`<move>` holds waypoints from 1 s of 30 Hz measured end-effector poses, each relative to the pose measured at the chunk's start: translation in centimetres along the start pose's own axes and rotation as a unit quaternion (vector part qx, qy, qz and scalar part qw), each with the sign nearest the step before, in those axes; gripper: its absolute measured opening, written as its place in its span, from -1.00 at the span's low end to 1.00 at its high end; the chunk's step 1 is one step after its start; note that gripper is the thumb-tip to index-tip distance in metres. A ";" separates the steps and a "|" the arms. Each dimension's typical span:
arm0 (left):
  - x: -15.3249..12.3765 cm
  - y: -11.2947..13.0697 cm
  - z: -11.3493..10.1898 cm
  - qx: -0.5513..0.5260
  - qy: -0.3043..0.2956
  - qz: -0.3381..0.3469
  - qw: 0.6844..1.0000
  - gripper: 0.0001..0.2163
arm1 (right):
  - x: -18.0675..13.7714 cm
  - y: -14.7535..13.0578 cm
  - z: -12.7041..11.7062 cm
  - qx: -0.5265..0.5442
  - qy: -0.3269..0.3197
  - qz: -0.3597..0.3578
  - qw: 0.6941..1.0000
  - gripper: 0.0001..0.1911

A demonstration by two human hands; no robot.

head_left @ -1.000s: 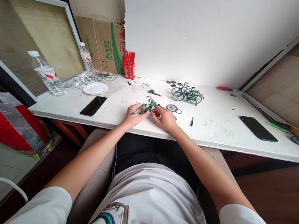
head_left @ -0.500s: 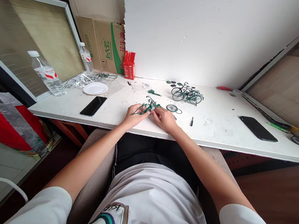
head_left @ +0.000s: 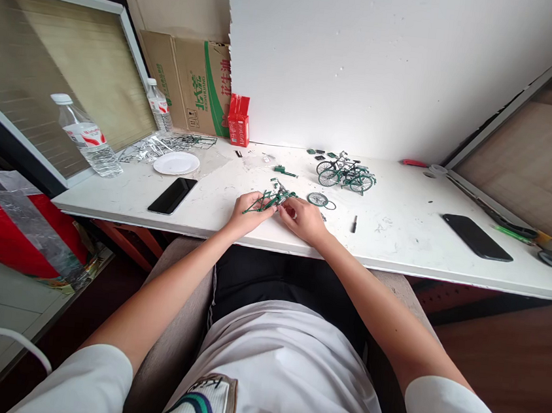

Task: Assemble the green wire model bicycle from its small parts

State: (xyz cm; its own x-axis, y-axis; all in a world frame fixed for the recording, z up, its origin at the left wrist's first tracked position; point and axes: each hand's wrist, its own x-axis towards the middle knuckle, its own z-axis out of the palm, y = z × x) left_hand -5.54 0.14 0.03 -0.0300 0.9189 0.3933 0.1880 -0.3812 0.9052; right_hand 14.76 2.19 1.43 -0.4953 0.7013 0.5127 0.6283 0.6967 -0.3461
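Note:
Between my hands, just above the table's front part, is a green model bicycle frame (head_left: 273, 199) with no wheels visible on it. My left hand (head_left: 245, 215) is closed around its left side. My right hand (head_left: 303, 219) is closed at the frame's right end, thumb and fingertips pinched together; whatever small part they may hold is hidden. Beyond my right hand lie a spoked wheel (head_left: 317, 199) and a thin ring (head_left: 331, 205). Farther back stand assembled model bicycles (head_left: 346, 173), close together. A green part with a rod (head_left: 285, 171) lies behind the frame.
A phone (head_left: 172, 196) and a white paper plate (head_left: 176, 163) lie to the left, near water bottles (head_left: 88, 137) and loose part sprues (head_left: 199, 140). A small dark stick (head_left: 354, 224) and a black phone (head_left: 477, 237) are to the right. A red box (head_left: 239, 121) stands at the back.
My right fingertips have shifted slightly at the frame's right end. The frame has tilted very little in my left hand; everything else stays where it was.

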 end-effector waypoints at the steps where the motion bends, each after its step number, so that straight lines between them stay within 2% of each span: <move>1: 0.0 0.0 0.0 0.002 0.002 0.000 1.000 -0.79 | 0.0 0.0 0.0 0.002 0.001 -0.002 1.000 -0.72; 15: 0.0 0.1 0.0 0.004 0.012 0.012 1.000 -0.80 | -0.1 0.0 -0.1 0.020 0.003 -0.018 1.000 -0.79; 22: 0.1 0.0 0.0 -0.003 0.010 0.016 1.000 -0.82 | 0.0 0.3 0.1 0.007 -0.001 -0.015 1.000 -0.75; 30: 0.1 0.0 0.1 -0.002 0.008 0.021 1.000 -0.82 | 0.0 0.3 0.0 -0.026 -0.014 -0.025 0.999 -0.58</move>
State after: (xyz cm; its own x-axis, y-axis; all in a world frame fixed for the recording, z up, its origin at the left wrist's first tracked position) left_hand -5.46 0.22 0.04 -0.0373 0.9002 0.4338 0.1863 -0.4202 0.8881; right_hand 14.90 2.39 1.32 -0.5428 0.6708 0.5054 0.6323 0.7224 -0.2798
